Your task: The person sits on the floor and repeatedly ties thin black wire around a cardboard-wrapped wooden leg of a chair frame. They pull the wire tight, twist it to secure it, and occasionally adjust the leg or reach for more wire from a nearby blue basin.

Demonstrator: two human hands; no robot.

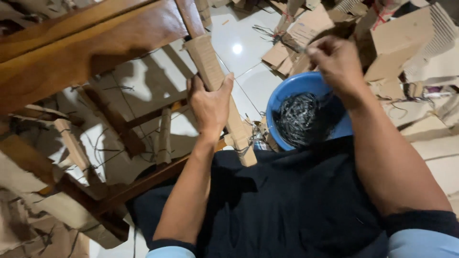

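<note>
A blue basin (pixel 287 98) full of dark wire is sitting in front of the person's lap. Beyond the basin, a patch of white floor (pixel 239 52) is lying open. Right of the basin, piled cardboard (pixel 406 43) is crowding in. Left of the basin, a wooden chair frame (pixel 71 52) and cardboard strips are blocking passage.
</note>
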